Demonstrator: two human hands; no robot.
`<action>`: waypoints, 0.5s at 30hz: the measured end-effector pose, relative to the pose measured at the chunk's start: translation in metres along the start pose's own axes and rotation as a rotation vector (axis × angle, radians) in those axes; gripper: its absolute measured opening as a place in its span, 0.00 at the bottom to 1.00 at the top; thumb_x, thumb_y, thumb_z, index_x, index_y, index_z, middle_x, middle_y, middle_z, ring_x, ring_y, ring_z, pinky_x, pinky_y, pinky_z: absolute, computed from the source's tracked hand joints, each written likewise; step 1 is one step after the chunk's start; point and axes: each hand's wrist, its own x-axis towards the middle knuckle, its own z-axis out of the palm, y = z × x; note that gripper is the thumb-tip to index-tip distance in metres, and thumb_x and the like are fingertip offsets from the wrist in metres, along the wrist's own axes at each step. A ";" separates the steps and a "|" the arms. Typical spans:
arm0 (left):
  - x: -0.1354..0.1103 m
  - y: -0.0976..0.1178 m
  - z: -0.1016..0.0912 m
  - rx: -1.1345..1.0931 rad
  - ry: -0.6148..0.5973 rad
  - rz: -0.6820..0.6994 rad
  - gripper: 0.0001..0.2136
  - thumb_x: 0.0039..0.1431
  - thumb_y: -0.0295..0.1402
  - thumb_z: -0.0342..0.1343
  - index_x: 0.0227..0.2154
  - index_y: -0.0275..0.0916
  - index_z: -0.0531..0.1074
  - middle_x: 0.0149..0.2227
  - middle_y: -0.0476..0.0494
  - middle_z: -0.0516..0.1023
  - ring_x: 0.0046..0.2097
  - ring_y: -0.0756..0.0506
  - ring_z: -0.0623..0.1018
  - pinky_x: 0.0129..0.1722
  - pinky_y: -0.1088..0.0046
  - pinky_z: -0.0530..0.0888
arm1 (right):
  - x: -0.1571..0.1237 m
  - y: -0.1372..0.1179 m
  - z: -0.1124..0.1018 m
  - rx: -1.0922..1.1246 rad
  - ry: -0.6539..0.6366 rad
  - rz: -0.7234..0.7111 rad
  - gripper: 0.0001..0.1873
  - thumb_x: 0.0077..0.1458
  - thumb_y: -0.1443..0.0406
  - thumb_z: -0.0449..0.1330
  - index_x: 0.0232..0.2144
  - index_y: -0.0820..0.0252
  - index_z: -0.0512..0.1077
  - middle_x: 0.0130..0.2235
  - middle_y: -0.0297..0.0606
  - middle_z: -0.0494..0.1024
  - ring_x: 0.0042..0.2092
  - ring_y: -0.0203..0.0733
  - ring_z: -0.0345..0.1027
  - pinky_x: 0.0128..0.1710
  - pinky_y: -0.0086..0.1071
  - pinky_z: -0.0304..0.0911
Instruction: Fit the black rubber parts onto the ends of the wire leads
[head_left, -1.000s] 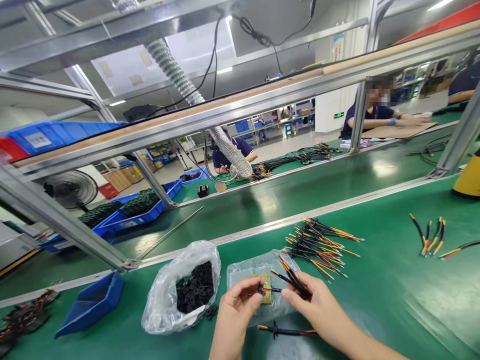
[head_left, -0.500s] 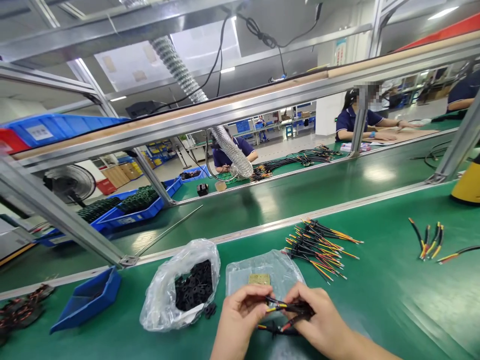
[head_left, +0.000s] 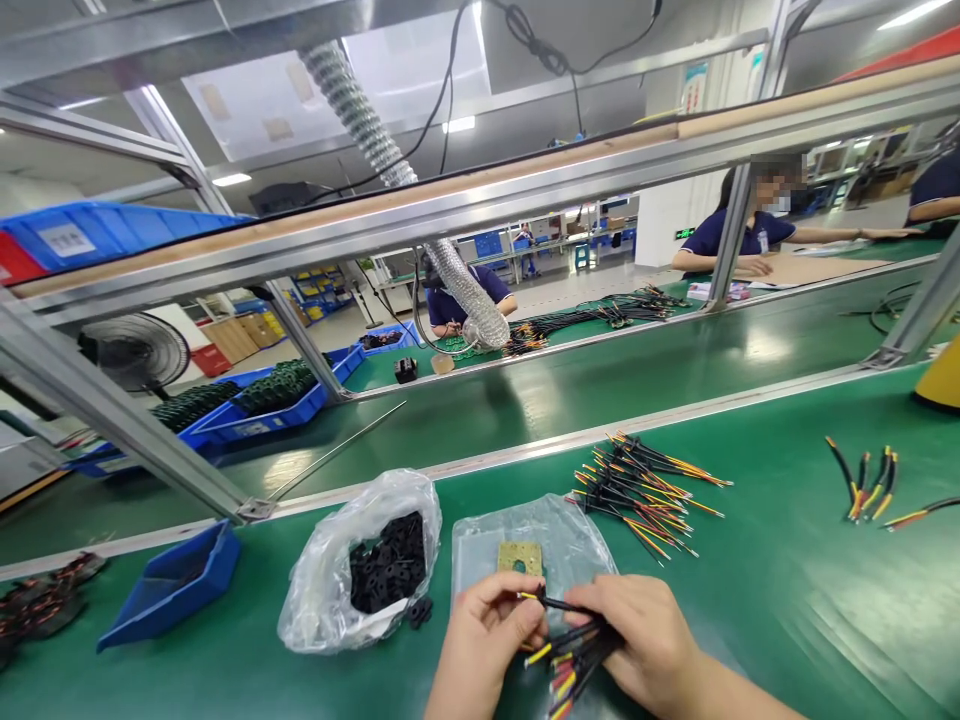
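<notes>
My right hand (head_left: pixel 649 635) is closed around a bunch of short black cables (head_left: pixel 581 658), whose yellow, red and white wire ends fan out toward the lower left. One cable (head_left: pixel 559 603) runs from that bunch to my left hand (head_left: pixel 487 635), closed in a pinch at its end. A small dark piece shows at the fingertips there, too small to make out. Just beyond lies a brass-coloured plate (head_left: pixel 520 556) with a hole, on a clear plastic bag (head_left: pixel 480 535). Left of my hands, an open plastic bag (head_left: pixel 315 590) holds small black parts (head_left: pixel 390 565).
A pile of black cables (head_left: pixel 637 490) lies beyond my right hand; several short cables (head_left: pixel 862 485) lie farther right. At left stand a blue bin (head_left: pixel 172 590) and copper-wound parts (head_left: pixel 45 605). A metal frame post (head_left: pixel 127 430) rises there. Co-workers sit across the bench.
The cables in my right hand have swung down and spread, with their wire ends now lower. My left hand now pinches a single cable's end. The view has shifted slightly.
</notes>
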 end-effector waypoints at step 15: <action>0.001 -0.025 0.013 -0.012 -0.021 -0.025 0.13 0.39 0.38 0.75 0.23 0.35 0.82 0.21 0.47 0.76 0.20 0.52 0.71 0.17 0.79 0.70 | 0.010 -0.013 0.012 0.940 -0.243 0.679 0.29 0.59 0.41 0.53 0.25 0.60 0.66 0.19 0.27 0.59 0.22 0.32 0.45 0.22 0.27 0.44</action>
